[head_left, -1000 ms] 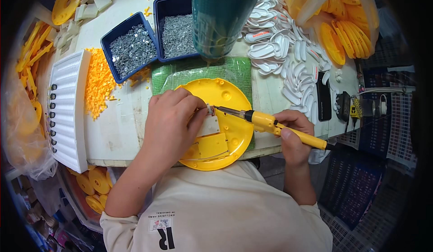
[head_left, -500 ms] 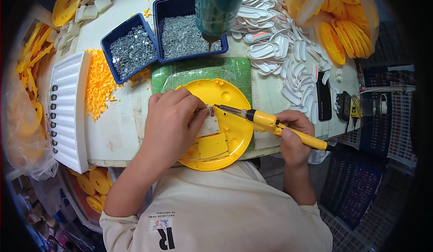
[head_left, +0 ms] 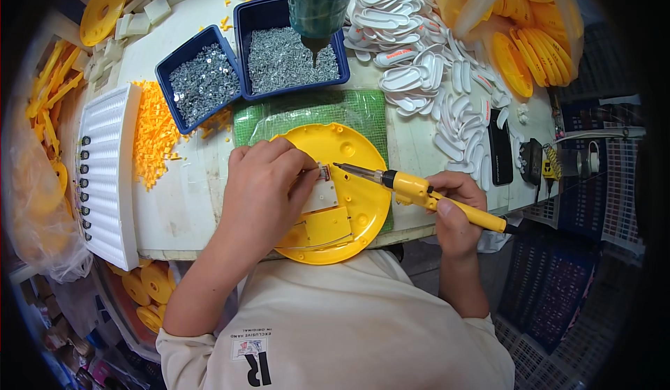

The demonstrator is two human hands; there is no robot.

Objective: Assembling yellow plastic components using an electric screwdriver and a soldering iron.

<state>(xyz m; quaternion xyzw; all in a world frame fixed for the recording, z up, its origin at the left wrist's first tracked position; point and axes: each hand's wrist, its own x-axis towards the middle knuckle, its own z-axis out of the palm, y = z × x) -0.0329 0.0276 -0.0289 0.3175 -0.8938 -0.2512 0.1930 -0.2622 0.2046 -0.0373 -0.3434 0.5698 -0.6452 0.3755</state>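
Note:
A round yellow plastic disc (head_left: 356, 160) lies on a green mat (head_left: 307, 111) at the table's near edge. My left hand (head_left: 269, 184) rests on the disc and pinches a small white circuit board (head_left: 323, 193) against it. My right hand (head_left: 453, 208) grips a yellow soldering iron (head_left: 419, 191), with its metal tip pointing left, just right of the board's top edge. A yellow rectangular cover (head_left: 324, 226) sits on the disc below the board.
Two blue trays of small metal parts (head_left: 202, 83) (head_left: 289, 58) stand behind the mat, with a green hanging power screwdriver (head_left: 317, 6) above them. White plastic pieces (head_left: 419, 76) are piled at right, orange bits (head_left: 153, 135) and a white ribbed tray (head_left: 105, 174) at left.
The hanging green screwdriver has swung up and away from the middle of the view. Both hands and the soldering iron have stayed nearly in place.

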